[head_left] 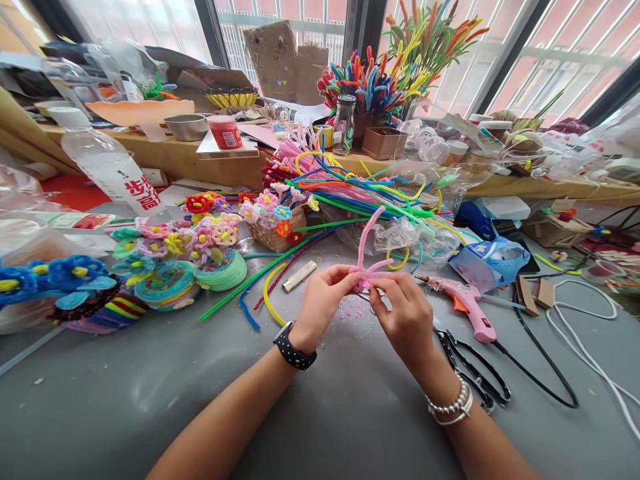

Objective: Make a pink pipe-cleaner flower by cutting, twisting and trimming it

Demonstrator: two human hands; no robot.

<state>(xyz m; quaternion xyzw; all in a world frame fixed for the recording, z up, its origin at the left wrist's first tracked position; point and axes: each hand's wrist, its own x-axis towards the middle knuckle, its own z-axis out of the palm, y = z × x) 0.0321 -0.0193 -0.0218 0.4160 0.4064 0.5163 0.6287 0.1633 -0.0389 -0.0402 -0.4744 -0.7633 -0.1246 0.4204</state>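
Between my two hands, above the grey table, is a pink pipe cleaner (367,241) bent into small loops. One end of it sticks upward and other lengths point right. My left hand (323,300) pinches the looped part from the left, with a dark dotted watch strap on its wrist. Thumb and fingers of my right hand (407,317) close on the same piece from the right; beaded bracelets circle that wrist. Fingers cover part of the loops. Right of my right hand lies a pink hot glue gun (465,305), with black-handled pliers (475,367) below it.
Finished pipe-cleaner flowers in baskets (220,267) stand at left, near a water bottle (107,163). Loose pipe cleaners (320,167) are heaped behind my hands. A lighter (299,276) lies left of them. A white cable (580,333) and a blue packet (490,260) are at right.
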